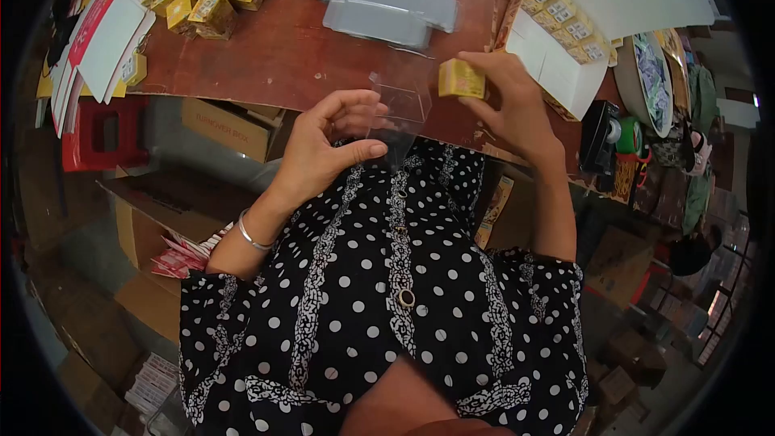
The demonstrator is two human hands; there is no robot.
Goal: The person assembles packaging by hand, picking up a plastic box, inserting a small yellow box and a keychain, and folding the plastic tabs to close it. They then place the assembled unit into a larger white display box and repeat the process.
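My left hand [327, 141] holds a clear plastic box [398, 105] by its lower edge, thumb pressed against the fingers, just in front of the table edge. My right hand [507, 95] grips a small yellow box [461, 79] between thumb and fingertips, right beside the clear box's open upper right corner. Both hands hover over my lap, above a black dotted blouse. A silver bangle sits on my left wrist.
The brown table [282, 52] carries a stack of clear plastic trays [379, 4], many small yellow boxes [211, 10] at the back left, and a white carton of boxes [557, 40] at right. Flat cartons [101, 36] lie at left. Cardboard boxes [230, 125] stand under the table.
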